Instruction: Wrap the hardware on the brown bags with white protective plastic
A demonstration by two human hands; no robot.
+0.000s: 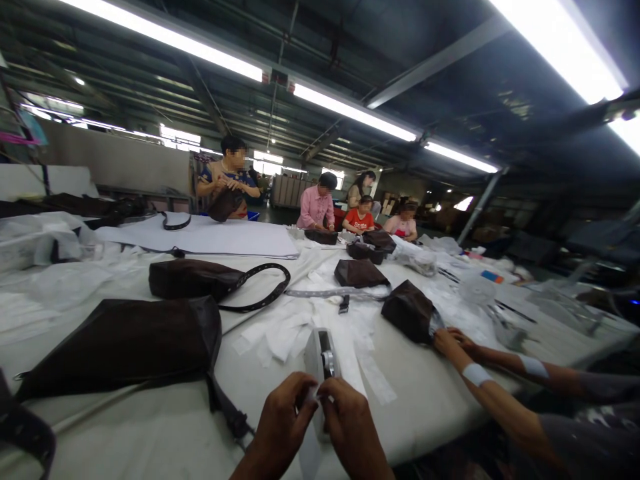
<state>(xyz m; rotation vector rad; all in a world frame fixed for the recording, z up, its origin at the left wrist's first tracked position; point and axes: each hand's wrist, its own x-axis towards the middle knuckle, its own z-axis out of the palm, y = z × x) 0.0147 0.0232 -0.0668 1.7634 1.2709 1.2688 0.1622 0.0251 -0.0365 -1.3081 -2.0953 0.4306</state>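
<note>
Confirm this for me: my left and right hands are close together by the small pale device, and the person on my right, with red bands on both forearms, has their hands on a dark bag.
Not quite: the bands are white, as the head view shows. The rest holds, including the person's hands on the dark bag.

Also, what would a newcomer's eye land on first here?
Probably the glaring strip lights across the top. Next, the large dark bag at left on the pale table. Then, bottom centre, the left hand and right hand meeting at what looks like a tape dispenser, a small white scrap at their fingertips.
</note>
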